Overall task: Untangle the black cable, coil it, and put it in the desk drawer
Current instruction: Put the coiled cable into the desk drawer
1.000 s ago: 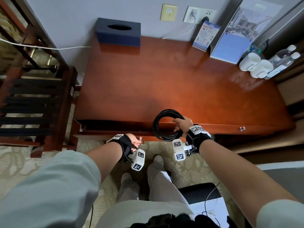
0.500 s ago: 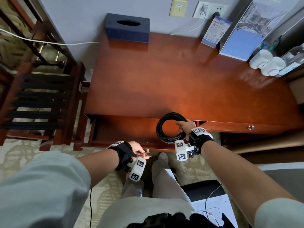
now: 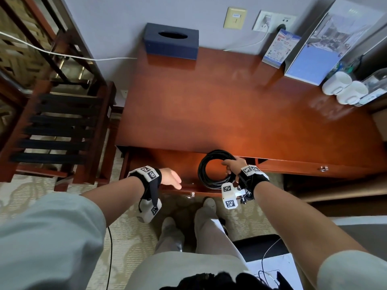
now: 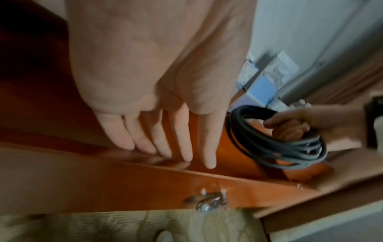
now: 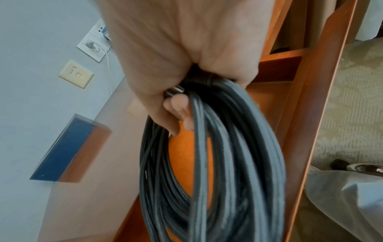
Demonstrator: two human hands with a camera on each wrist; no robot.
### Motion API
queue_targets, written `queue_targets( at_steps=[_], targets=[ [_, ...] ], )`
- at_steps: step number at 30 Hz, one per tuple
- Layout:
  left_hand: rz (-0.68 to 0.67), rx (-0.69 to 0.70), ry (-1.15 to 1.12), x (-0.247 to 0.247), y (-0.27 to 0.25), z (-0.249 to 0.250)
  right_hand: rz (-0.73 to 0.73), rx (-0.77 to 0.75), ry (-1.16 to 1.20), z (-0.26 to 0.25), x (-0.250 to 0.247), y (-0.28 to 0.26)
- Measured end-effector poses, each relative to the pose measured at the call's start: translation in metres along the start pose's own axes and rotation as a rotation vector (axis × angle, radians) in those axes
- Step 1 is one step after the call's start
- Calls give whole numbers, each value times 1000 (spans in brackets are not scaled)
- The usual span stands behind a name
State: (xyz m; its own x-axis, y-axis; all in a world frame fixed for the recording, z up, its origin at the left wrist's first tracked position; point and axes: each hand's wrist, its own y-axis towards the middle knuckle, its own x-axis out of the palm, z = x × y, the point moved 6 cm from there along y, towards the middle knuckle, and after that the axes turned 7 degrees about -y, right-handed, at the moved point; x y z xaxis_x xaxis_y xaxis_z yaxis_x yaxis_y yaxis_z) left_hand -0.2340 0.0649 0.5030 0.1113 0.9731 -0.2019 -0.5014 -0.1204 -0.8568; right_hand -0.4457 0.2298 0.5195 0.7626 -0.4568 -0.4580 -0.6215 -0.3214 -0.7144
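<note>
Now my right hand (image 3: pixel 232 166) grips the coiled black cable (image 3: pixel 211 170) at its right side, the ring held over the open drawer (image 3: pixel 167 162) near the desk's (image 3: pixel 230 114) front edge. My left hand (image 3: pixel 170 177), fingers straight and holding nothing, rests at the drawer's front rim (image 4: pixel 145 165), left of the coil. Judged from this, the drawer floor lies directly below the coil, so the right hand, being nearer, need only lower it.
</note>
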Motion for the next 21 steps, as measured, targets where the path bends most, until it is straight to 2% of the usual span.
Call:
queue_targets(
  at_steps=[3, 6, 10, 14, 18, 21],
  targets=[
    [44, 28, 174, 0, 2, -6, -76, 92, -50, 10, 7, 8],
    [89, 64, 244, -2, 2, -4, -193, 157, -81, 19, 19, 12],
    [-49, 10, 283, 5, 1, -6, -240, 213, -152, 31, 29, 29],
    [-215, -25, 343, 18, -3, -8, -243, 179, -151, 44, 39, 61],
    [-230, -25, 567, 25, -6, -7, -229, 191, -311, 27, 49, 35],
    [-202, 19, 645, 26, -4, -8, -237, 172, -454, 16, 55, 16]
  ],
)
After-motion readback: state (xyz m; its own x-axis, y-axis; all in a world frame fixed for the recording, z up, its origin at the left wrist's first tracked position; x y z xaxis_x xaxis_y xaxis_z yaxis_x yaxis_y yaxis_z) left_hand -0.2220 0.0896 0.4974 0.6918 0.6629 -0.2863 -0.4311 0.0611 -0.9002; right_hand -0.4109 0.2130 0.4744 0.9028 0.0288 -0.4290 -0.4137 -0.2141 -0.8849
